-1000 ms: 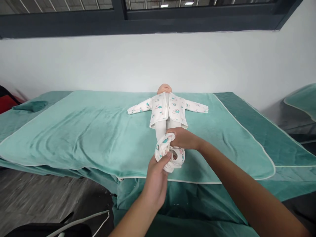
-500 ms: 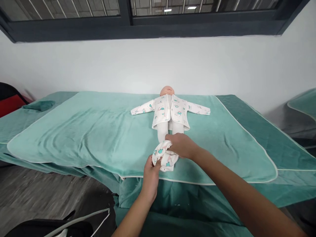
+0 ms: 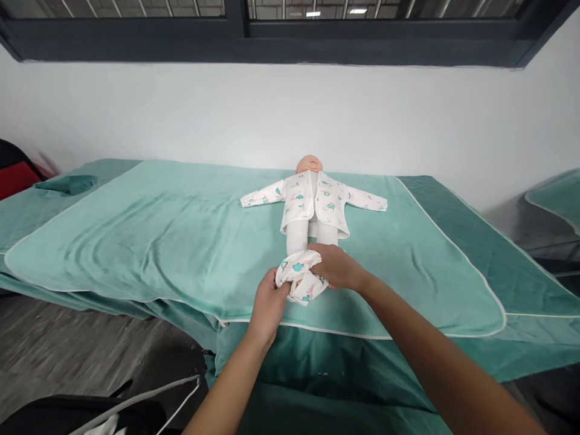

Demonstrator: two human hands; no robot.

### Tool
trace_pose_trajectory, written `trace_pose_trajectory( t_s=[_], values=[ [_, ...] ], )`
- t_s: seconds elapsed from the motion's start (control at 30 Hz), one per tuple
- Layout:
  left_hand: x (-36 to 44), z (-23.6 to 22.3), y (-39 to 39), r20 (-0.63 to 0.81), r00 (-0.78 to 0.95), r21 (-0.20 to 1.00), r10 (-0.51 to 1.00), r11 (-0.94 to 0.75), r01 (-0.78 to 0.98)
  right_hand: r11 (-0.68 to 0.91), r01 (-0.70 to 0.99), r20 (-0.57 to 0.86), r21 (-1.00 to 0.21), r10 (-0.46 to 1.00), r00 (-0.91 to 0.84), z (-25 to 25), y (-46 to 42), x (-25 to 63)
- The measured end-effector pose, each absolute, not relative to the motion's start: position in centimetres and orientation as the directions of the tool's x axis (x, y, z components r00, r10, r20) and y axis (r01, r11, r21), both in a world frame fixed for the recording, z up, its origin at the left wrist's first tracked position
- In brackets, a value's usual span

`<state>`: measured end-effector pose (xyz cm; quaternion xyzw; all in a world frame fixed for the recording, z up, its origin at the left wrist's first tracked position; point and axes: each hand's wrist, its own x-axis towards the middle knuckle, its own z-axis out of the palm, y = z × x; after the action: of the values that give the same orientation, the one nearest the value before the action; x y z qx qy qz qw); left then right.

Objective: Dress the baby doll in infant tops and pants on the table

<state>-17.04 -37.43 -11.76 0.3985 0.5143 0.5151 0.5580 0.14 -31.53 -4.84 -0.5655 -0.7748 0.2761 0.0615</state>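
Both my left hand point(image 3: 268, 303) and right hand point(image 3: 338, 267) grip the bunched cloth point(image 3: 308, 285) by the doll's legs point(image 3: 298, 235); it looks soft and light, best pinched at its edges.

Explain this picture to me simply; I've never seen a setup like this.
There is no machine here: these are a person's two bare hands, seen by a camera worn on that person's head, looking forward and down. That is why the forearms enter from the bottom.

A light green blanket with pale edging covers much of the surface. On it a doll lies with its head toward the wall and its white legs toward the person. It wears a printed white jacket, open at the front, sleeves spread wide.

The left hand grips a bunched printed cloth at the lower end of the legs. The right hand is at the cloth's other side; its fingertips are hidden, so its exact grip cannot be seen.
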Motion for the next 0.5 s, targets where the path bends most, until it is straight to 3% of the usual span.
trace_pose_trajectory(
  t_s=[0.13, 0.2, 0.37, 0.5],
  values=[
    [-17.1, -12.6, -36.1, -0.114, -0.056, 0.973, 0.992, 0.1, -0.207, 0.033, 0.588, -0.289, -0.808, 0.848, -0.445, -5.0, -31.3, 1.5],
    [-17.2, -13.1, -35.6, -0.071, -0.049, 0.972, 0.996, 0.058, -0.226, 0.0, 0.49, -0.285, -0.872, 0.813, -0.507, -4.8, -31.2, 2.2],
    [-17.6, -13.5, -35.1, -0.023, -0.01, 0.963, 1.0, 0.019, -0.268, 0.05, 0.51, -0.298, -0.859, 0.761, -0.577, -4.3, -31.3, 2.2],
    [-17.6, -13.3, -35.1, -0.043, -0.014, 0.953, 0.999, 0.037, -0.302, 0.185, 0.691, -0.247, -0.699, 0.844, -0.475, -4.6, -31.3, 0.5]
  ],
)
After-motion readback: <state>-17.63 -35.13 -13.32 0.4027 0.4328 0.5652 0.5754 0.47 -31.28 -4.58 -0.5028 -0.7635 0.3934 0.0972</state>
